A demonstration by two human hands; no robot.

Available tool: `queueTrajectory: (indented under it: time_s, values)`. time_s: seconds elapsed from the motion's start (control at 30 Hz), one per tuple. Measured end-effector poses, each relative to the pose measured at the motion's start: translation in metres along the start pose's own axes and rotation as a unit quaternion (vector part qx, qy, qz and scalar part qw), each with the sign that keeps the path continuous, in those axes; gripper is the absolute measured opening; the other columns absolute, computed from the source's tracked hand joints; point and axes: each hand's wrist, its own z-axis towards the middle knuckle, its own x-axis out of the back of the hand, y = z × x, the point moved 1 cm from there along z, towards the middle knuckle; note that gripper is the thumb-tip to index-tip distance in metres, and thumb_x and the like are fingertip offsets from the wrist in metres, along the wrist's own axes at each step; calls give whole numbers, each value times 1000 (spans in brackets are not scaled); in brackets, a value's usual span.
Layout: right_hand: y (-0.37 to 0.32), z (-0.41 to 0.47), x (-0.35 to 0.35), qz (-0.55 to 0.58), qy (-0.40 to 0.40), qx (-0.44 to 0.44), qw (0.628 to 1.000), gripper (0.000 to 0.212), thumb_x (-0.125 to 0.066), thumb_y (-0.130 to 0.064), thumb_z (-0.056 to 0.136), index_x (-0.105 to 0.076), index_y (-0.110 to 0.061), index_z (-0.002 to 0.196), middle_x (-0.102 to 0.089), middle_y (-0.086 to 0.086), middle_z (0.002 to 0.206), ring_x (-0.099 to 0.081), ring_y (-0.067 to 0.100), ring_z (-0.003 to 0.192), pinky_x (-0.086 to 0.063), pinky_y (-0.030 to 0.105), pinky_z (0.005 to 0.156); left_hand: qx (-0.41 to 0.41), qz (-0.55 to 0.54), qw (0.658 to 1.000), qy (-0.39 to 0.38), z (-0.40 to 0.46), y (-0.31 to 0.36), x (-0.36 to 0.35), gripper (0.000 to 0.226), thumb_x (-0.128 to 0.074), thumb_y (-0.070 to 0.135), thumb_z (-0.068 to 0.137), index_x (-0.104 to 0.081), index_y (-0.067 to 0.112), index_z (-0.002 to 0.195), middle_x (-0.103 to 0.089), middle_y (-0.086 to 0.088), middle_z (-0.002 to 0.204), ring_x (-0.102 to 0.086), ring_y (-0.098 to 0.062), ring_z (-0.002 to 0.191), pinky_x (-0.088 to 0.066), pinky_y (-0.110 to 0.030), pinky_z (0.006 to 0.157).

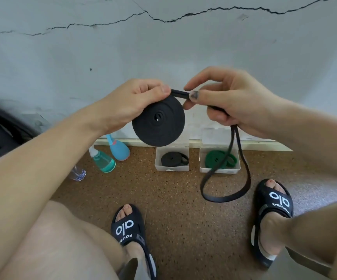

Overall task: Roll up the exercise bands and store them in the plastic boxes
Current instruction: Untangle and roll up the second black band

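Fingers (159, 90) of the left hand (135, 98) are pinched on the black band coil (158, 123); the right hand (230, 102) grips its tail (242, 168), hanging toward 5 o'clock. Being soft and springy, it is best held at the rim.

A plain room in a home, by the look of it: a pale painted wall (163, 47) split by a long jagged crack (183, 17), a speckled brown stone floor (183, 219), black open-toed slide sandals (130, 229) on bare feet, and a teal plastic spray bottle (102, 161) standing by the skirting.
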Motion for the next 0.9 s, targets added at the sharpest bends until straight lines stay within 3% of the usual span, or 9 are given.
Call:
queueTrajectory:
  time_s: [0.1, 0.27, 0.33, 0.4, 0.5, 0.63, 0.77, 0.9]
  values:
    - [5, -4, -8, 20, 32, 22, 999, 8, -62, -9, 100, -67, -13, 105, -74, 14, 97, -38, 12, 44, -27, 19, 38, -14, -5, 999, 31, 4, -4, -1, 34, -49, 34, 105, -65, 7, 94, -67, -2, 84, -62, -12, 78, -50, -23, 72]
    - [17, -10, -25, 57, 76, 45, 994, 20, -69, -9, 96, -59, -14, 113, -64, 6, 78, -39, 15, 44, -29, 21, 39, -12, -57, 994, 93, 10, 0, -13, 31, -45, 28, 109, -65, 14, 90, -67, 5, 76, -62, -11, 74, -51, -25, 69]
    - [19, -9, -24, 60, 73, 42, 995, 17, -69, -4, 95, -61, -11, 109, -63, 7, 75, -38, 15, 44, -28, 21, 39, 3, -46, 998, 50, 8, 3, -11, 32, -46, 32, 107, -66, 16, 88, -68, 6, 77, -64, -9, 76, -52, -25, 71]
    - [19, -8, -24, 42, 29, 24, 998, 14, -68, -3, 95, -63, -11, 105, -66, 7, 77, -39, 14, 45, -28, 21, 39, 24, 5, 999, -40, 3, 5, -9, 36, -49, 45, 100, -71, 18, 90, -71, 5, 83, -67, -9, 82, -53, -24, 74]
    - [19, -6, -25, 40, -29, -10, 999, 13, -67, -4, 96, -65, -10, 108, -63, 0, 68, -39, 13, 45, -26, 20, 37, 41, 51, 994, -85, -1, 3, -9, 48, -50, 51, 92, -67, 6, 90, -67, 2, 76, -63, -9, 70, -49, -18, 65]
    - [8, -3, -17, 63, 6, -5, 998, 26, -65, -5, 97, -61, -12, 122, -64, 0, 70, -41, 11, 47, -26, 20, 38, 7, 9, 1000, -10, 1, -2, 1, 39, -52, 45, 95, -69, 10, 94, -71, 1, 81, -66, -10, 75, -51, -23, 69]
    - [0, -3, -9, 65, 42, 10, 997, 12, -64, -6, 99, -63, -10, 110, -73, 11, 94, -41, 12, 46, -25, 20, 38, -36, 20, 996, 73, 4, -4, 5, 43, -50, 39, 103, -69, 1, 100, -74, -17, 96, -67, -19, 85, -52, -35, 79]
    - [6, -9, -18, 72, 59, 29, 995, 15, -66, -13, 99, -63, -16, 114, -67, 2, 82, -42, 13, 45, -28, 20, 38, -53, 14, 988, 145, 9, 3, -2, 46, -49, 37, 104, -66, -6, 96, -67, -13, 87, -63, -19, 79, -50, -39, 76]
